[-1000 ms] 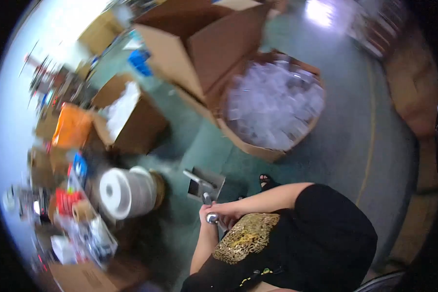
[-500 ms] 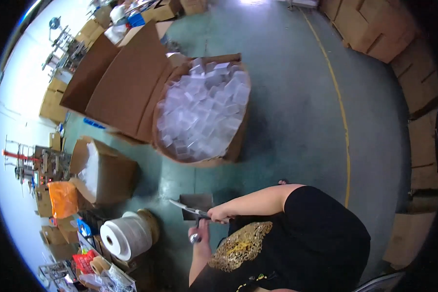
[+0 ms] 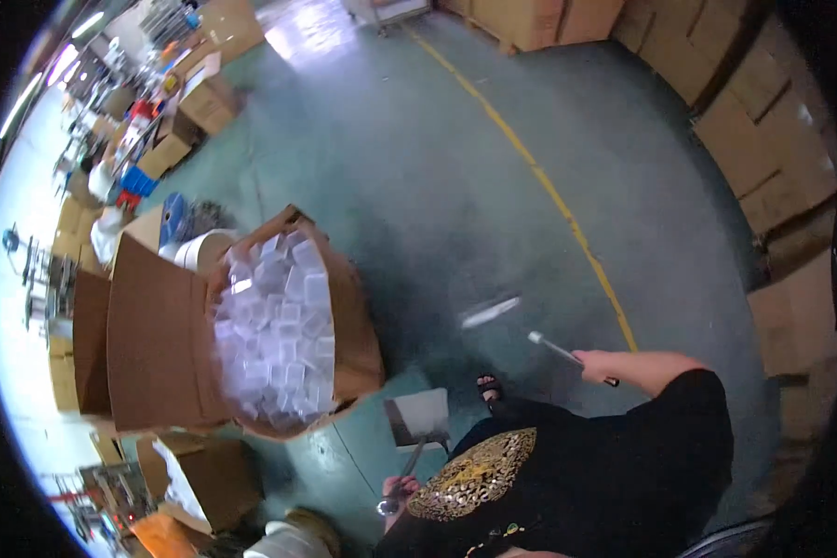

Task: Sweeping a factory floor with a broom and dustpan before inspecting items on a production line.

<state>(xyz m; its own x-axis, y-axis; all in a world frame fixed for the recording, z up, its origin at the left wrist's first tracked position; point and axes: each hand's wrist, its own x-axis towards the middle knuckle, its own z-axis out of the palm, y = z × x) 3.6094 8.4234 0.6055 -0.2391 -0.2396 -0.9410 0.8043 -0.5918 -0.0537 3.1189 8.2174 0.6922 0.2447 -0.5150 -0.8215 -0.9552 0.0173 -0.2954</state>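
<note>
My left hand [image 3: 398,485] is closed round the thin metal handle of a tool that ends in a flat grey square plate [image 3: 420,417], held low over the green floor. My right hand [image 3: 601,363] is stretched out to the right and grips a slim dark rod with a pale tip [image 3: 556,349]. A blurred clear strip [image 3: 491,312] shows just beyond that tip; I cannot tell whether it touches the rod. My black top with a gold pattern [image 3: 474,476] fills the lower middle.
An open brown carton [image 3: 162,344] full of clear plastic pieces [image 3: 271,325] stands left of my left hand. A smaller open box [image 3: 215,476] sits below it. Stacked cartons [image 3: 772,158] line the right side. A yellow floor line [image 3: 549,195] runs diagonally.
My hands were together on the metal tool; now the right hand has swung out to the right with a rod. The view has turned, so the big carton sits further left.
</note>
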